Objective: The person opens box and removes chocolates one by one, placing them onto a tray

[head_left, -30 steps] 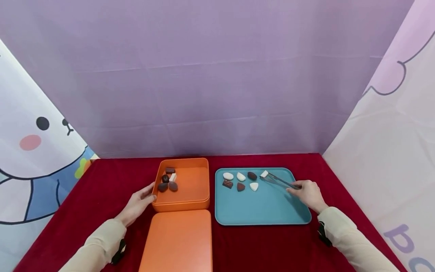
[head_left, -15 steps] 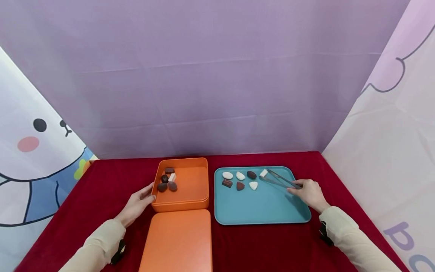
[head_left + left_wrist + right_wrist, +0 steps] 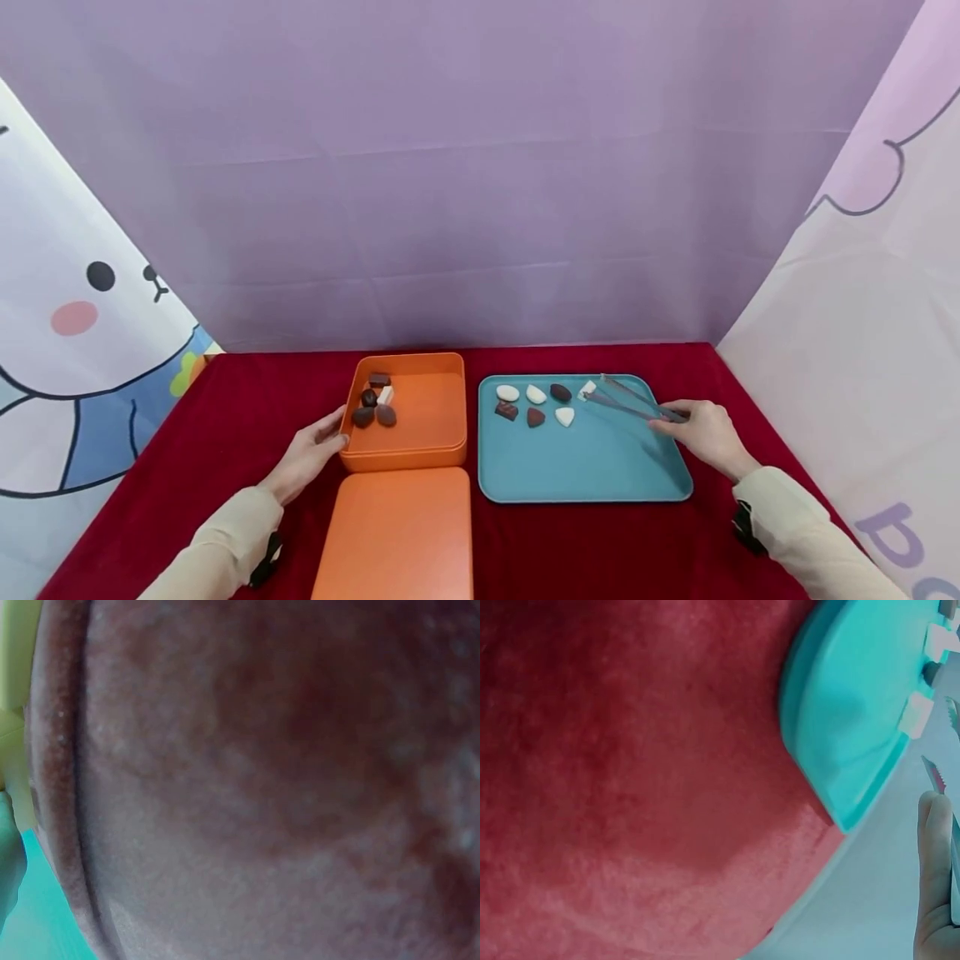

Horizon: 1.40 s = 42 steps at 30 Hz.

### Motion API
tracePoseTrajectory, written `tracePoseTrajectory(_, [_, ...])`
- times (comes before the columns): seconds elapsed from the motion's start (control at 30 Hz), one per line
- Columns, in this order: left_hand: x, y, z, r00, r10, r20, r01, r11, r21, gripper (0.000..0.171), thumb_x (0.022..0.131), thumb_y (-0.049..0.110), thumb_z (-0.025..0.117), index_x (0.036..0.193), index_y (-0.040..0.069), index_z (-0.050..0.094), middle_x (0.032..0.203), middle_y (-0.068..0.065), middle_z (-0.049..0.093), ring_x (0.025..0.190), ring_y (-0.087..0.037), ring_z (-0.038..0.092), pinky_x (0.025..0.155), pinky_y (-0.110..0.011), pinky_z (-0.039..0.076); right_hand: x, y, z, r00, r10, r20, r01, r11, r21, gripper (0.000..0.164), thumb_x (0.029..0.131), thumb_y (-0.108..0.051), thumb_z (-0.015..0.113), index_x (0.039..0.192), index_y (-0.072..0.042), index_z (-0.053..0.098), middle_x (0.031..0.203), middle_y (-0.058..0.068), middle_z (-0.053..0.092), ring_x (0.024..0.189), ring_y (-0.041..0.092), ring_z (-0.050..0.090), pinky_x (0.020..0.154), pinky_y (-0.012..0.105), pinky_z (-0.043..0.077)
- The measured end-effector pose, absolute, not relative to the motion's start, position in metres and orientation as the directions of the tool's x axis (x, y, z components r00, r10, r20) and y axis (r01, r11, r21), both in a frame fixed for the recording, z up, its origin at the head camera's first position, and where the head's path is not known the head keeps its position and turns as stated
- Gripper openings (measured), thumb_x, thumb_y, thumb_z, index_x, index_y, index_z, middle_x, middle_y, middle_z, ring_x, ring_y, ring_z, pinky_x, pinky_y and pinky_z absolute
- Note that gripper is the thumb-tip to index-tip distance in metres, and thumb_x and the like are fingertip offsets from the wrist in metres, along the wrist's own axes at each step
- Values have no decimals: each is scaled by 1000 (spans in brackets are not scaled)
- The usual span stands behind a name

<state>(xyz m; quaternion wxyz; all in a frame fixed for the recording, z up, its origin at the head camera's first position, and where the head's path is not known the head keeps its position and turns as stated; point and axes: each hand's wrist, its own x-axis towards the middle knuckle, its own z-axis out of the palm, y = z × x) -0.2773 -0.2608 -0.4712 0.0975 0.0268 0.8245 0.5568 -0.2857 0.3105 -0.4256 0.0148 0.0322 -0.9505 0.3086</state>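
Note:
My right hand (image 3: pixel 705 429) holds metal tweezers (image 3: pixel 637 398) over the right part of the blue tray (image 3: pixel 577 467). Their serrated tips stand apart, the nearer one overlapping a square white chocolate (image 3: pixel 588 387) in the head view; contact cannot be told. Also on the tray are a dark oval chocolate (image 3: pixel 560 392), a white triangular one (image 3: pixel 565 416) and several others. My left hand (image 3: pixel 303 458) touches the left wall of the orange box (image 3: pixel 431 408) with relaxed fingers and thumb. Inside the box several dark chocolates (image 3: pixel 386 415) cluster at the left around one white bar (image 3: pixel 386 395).
An orange lid (image 3: pixel 401 533) lies in front of the box. Dark red cloth (image 3: pixel 562 550) covers the table. A purple curtain (image 3: pixel 450 208) hangs behind, with printed cloths at both sides. The left wrist view shows mostly blurred cloth.
The tweezers' tips have spread apart from around the square white chocolate, and my right hand has shifted slightly right. My left hand stays at the box; the head view has moved a little.

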Motion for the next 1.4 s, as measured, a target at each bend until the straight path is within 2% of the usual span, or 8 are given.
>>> tracePoseTrajectory(0.37, [-277, -260, -472, -979, 153, -136, -66, 389, 919, 61, 96, 16, 47, 148, 11, 16, 149, -18, 25, 134, -34, 29, 103, -46, 34, -284, 300, -417, -993, -77, 84, -113, 781, -614, 54, 79, -39, 70, 114, 1, 63, 96, 12, 68, 77, 17, 59, 58, 23, 50])
tracePoseTrajectory(0.67, [-278, -263, -470, -978, 152, -140, -66, 411, 909, 61, 96, 17, 47, 148, 12, 16, 149, -16, 25, 135, -34, 28, 104, -48, 33, -292, 271, -405, -988, -98, 118, -151, 746, -649, 53, 78, -38, 70, 112, 2, 64, 89, 10, 69, 70, 15, 57, 53, 23, 47])
tracePoseTrajectory(0.83, [-280, -263, -469, -977, 164, -138, -61, 405, 912, 62, 96, 18, 47, 148, 14, 16, 150, -16, 25, 135, -34, 28, 104, -49, 32, -300, 251, -400, -987, -103, 124, -160, 717, -679, 52, 77, -37, 71, 114, -1, 64, 85, 7, 70, 70, 17, 59, 57, 24, 49])
tracePoseTrajectory(1.1, [-278, -263, -472, -979, 153, -132, -59, 407, 912, 61, 96, 17, 47, 148, 12, 16, 148, -17, 26, 134, -33, 29, 103, -48, 33, -311, 214, -404, -987, -125, 103, -161, 664, -730, 49, 76, -39, 72, 113, -7, 65, 89, 4, 70, 77, 15, 62, 64, 26, 51])
tracePoseTrajectory(1.4, [-277, -262, -471, -978, 143, -150, -80, 411, 908, 61, 95, 20, 48, 148, 14, 17, 148, -16, 28, 134, -34, 30, 104, -49, 32, -315, 173, -400, -979, -174, 104, -190, 601, -777, 48, 76, -35, 73, 114, -6, 65, 91, 6, 70, 81, 16, 66, 68, 29, 54])
